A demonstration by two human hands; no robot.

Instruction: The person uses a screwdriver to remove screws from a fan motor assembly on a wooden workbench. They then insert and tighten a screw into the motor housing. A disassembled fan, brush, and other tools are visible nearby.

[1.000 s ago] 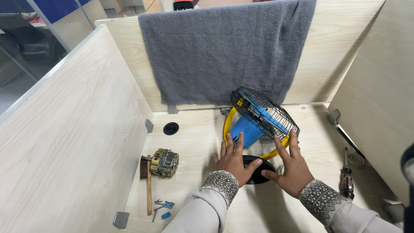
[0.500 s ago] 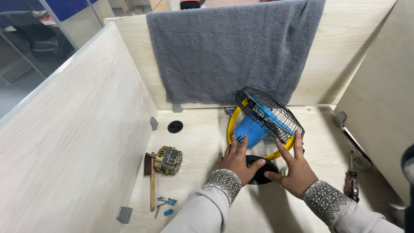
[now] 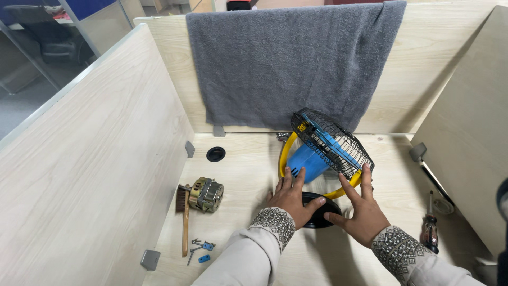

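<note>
A small table fan stands on the desk, with a black wire cage, blue body and blades, a yellow hoop frame and a black round base. My left hand rests on the left of the base, fingers reaching up to the blue body. Flat against the fan's right side lies my right hand, its fingers touching the cage and the yellow hoop and its thumb on the base.
A brass-coloured motor and a wooden-handled brush lie at the left. Small screws and blue bits sit near the front. A screwdriver lies at the right. A grey towel hangs over the back panel. Wooden partitions enclose the desk.
Both hands stay on the fan with almost no shift. The view has drifted slightly.
</note>
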